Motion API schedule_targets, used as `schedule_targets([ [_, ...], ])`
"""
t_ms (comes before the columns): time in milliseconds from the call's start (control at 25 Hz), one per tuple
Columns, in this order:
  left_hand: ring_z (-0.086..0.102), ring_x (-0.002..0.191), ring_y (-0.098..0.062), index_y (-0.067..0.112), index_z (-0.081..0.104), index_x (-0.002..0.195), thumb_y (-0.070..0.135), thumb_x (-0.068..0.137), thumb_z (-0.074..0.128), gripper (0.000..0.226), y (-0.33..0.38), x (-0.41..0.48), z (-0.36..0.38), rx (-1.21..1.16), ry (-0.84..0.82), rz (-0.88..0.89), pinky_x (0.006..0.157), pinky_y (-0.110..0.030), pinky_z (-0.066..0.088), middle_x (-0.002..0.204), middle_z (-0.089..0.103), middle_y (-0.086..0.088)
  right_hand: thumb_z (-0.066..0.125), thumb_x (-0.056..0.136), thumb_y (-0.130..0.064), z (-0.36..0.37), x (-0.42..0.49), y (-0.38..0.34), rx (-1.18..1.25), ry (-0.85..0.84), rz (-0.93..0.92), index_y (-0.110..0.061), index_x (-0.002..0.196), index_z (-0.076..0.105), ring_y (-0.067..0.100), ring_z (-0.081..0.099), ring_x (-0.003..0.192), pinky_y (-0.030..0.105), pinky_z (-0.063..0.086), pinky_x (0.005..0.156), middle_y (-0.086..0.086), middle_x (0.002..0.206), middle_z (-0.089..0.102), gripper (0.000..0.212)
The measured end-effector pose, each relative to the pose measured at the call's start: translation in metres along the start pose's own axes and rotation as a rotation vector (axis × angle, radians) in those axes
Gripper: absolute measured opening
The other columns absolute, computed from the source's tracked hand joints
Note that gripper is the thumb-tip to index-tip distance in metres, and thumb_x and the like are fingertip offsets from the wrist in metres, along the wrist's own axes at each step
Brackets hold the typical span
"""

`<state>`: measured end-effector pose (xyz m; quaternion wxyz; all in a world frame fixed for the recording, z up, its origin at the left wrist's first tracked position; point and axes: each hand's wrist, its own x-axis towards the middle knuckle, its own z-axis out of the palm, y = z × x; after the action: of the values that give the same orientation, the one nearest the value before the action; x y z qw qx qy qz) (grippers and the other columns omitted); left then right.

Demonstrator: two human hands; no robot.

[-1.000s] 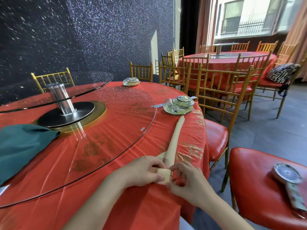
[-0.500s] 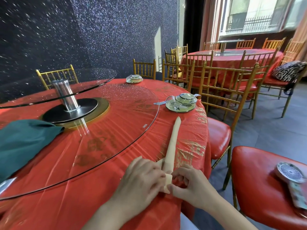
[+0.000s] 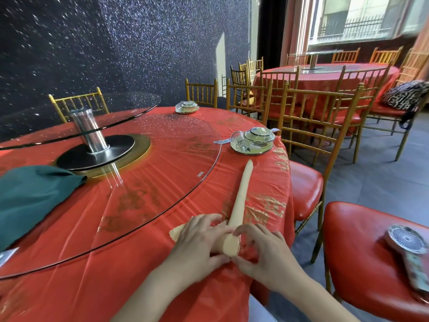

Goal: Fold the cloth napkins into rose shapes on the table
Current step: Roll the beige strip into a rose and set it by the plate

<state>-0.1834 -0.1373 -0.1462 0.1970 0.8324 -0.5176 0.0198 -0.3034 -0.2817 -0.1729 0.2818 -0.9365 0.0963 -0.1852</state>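
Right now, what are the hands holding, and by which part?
The rolled cream napkin, by its near end: the left hand and the right hand both pinch the coiled end.

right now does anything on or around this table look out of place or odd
A small handheld fan lies on the red chair seat at right, an odd spot for it. A green cloth sits loosely bunched on the glass turntable. The cream napkin itself looks neatly rolled.
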Motion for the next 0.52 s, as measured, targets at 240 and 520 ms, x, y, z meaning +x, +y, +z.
schedule_targets([
  [240, 0.030, 0.127, -0.005, 0.038, 0.043, 0.126, 0.044, 0.069, 0.073, 0.065, 0.001, -0.007, 0.012, 0.105, 0.134, 0.074, 0.116, -0.041, 0.006, 0.130, 0.044, 0.016, 0.057, 0.062, -0.056, -0.001, 0.011, 0.009, 0.117, 0.064, 0.022, -0.048, 0.095, 0.050, -0.006, 0.048, 0.073, 0.027, 0.038, 0.072, -0.018, 0.077, 0.050, 0.035],
  [520, 0.035, 0.121, -0.001, 0.031, 0.050, 0.115, 0.032, 0.077, 0.069, 0.043, 0.009, 0.001, 0.010, 0.054, 0.109, 0.011, 0.115, -0.031, 0.000, 0.123, 0.047, 0.019, 0.061, 0.064, -0.063, -0.018, 0.031, 0.018, 0.103, -0.127, -0.057, -0.043, 0.097, 0.054, -0.003, 0.050, 0.075, 0.024, 0.039, 0.073, -0.015, 0.085, 0.052, 0.039],
])
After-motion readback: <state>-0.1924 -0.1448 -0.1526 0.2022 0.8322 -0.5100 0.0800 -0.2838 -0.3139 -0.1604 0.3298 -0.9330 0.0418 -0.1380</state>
